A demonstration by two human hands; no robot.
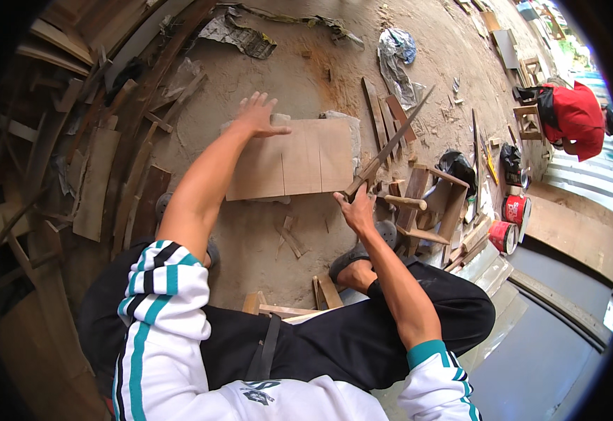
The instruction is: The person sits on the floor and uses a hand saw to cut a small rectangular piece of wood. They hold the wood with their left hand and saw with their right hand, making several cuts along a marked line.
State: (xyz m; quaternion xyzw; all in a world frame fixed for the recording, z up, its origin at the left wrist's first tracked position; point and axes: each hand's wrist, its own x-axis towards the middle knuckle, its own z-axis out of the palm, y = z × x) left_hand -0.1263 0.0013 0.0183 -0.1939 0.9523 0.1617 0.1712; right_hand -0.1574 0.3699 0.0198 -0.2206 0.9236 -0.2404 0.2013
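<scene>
A flat light-brown wooden board (301, 158) lies in front of me, raised on grey blocks (351, 125) that show at its far and right edges. Two thin dark lines run across it from far to near. My left hand (256, 119) rests on the board's far left part with fingers spread. By the board's near right corner, my right hand (358, 212) grips the handle end of a handsaw (394, 140). The long, narrow blade slants away to the far right, off the board's right side.
Wood offcuts (96, 182) crowd the left side. To my right are a small wooden box frame (450, 210), a hammer (405, 202), red cans (503, 236) and loose strips (377, 112). Crumpled plastic (398, 59) lies farther off. A person in red (579, 119) bends over at the far right.
</scene>
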